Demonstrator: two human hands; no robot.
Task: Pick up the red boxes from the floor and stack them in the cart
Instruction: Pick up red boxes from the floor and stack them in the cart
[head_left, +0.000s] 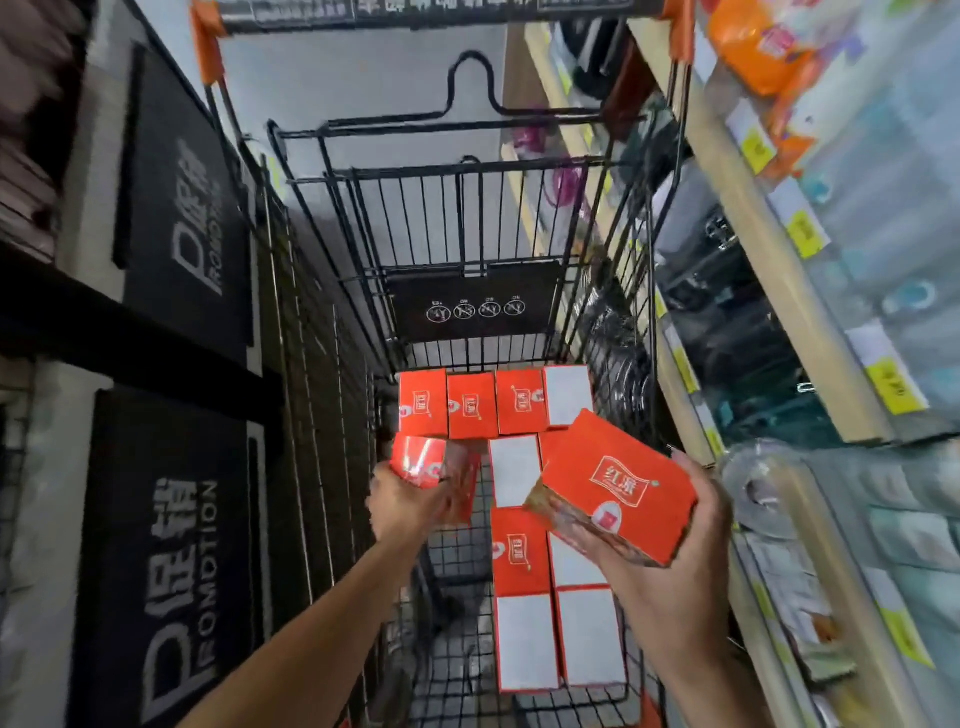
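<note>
I look down into a black wire shopping cart (332, 395). Several red boxes (470, 405) with white logos lie flat on its floor, in a row at the far end and in two columns (524, 639) along the right side, some showing white faces. My left hand (410, 501) is inside the cart at the left and grips a red box (434, 467), blurred and tilted, just above the bare wire floor. My right hand (675, 551) holds another red box (618, 486) from below, tilted, above the right columns.
A dark display with "PROMOTION" signs (182, 545) stands tight against the cart's left side. Store shelves (810, 291) with packaged goods and yellow price tags run along the right. The cart's orange-cornered handle (208, 41) is at the far end.
</note>
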